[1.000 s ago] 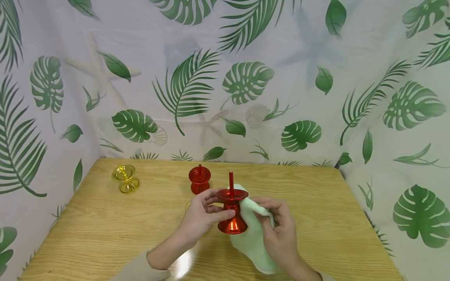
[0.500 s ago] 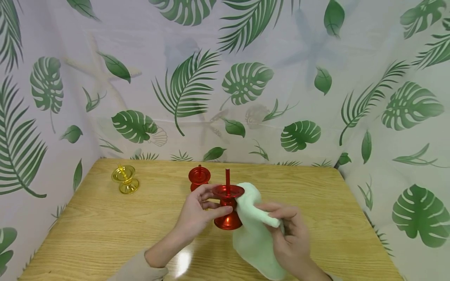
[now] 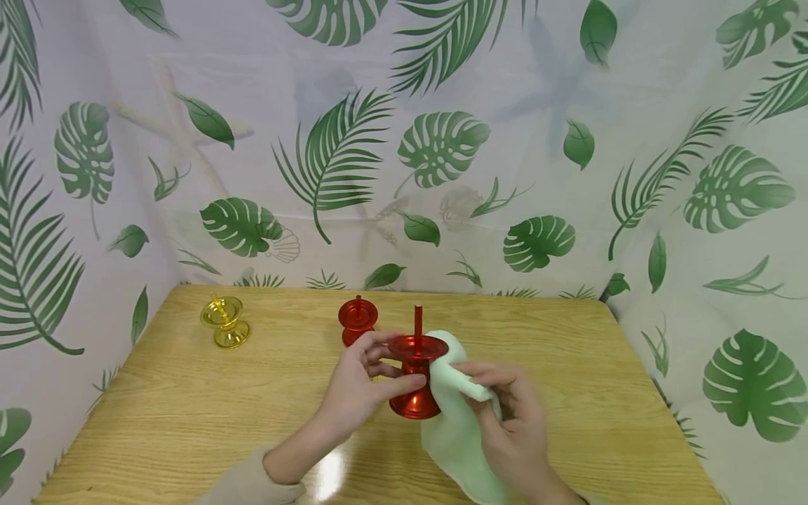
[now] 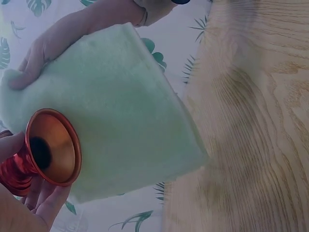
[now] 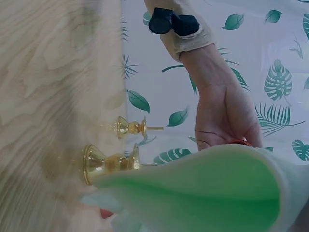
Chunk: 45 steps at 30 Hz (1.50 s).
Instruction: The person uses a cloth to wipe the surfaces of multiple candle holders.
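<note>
My left hand grips a shiny red candle holder by its waist, upright over the table, dish and spike on top. The left wrist view looks into its hollow flared base. A pale green cloth hangs from my right hand, which pinches it between thumb and fingers. Part of the cloth lies against the right side of the holder, just under the dish. In the right wrist view the cloth hides most of the red holder and the fingers of the left hand.
On the wooden table, a gold candle holder stands at the back left. Another red one is behind my left hand. Two gold holders show in the right wrist view, the nearer one partly behind the cloth. Leaf-patterned fabric surrounds the table.
My right hand drew the cloth rightward and down, then came partway back toward the red candle holder. The held holder shifted slightly left, then right again. The standing holders stay put.
</note>
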Each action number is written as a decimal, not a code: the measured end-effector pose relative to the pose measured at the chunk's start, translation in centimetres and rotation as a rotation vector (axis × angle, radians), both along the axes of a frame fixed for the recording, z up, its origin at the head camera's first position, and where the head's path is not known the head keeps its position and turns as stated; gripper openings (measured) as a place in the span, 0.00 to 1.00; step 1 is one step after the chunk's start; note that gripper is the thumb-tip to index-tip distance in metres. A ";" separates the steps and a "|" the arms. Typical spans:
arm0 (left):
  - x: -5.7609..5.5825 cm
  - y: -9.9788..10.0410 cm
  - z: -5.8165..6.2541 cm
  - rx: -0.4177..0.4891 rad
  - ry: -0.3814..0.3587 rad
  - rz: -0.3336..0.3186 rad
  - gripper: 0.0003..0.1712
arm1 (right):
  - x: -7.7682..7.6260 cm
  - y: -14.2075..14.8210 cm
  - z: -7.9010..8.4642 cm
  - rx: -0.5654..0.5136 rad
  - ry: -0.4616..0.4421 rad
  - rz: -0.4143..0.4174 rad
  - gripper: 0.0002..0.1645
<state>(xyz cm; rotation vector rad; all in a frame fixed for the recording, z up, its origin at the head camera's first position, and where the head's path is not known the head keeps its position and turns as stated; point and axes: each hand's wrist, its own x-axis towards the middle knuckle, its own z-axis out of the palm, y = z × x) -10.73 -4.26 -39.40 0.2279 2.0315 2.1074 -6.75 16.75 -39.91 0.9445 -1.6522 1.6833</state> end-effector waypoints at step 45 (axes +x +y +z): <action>-0.2 0.7 -0.9 0.013 -0.053 0.017 0.37 | 0.1 0.5 -0.2 -0.011 0.097 0.126 0.06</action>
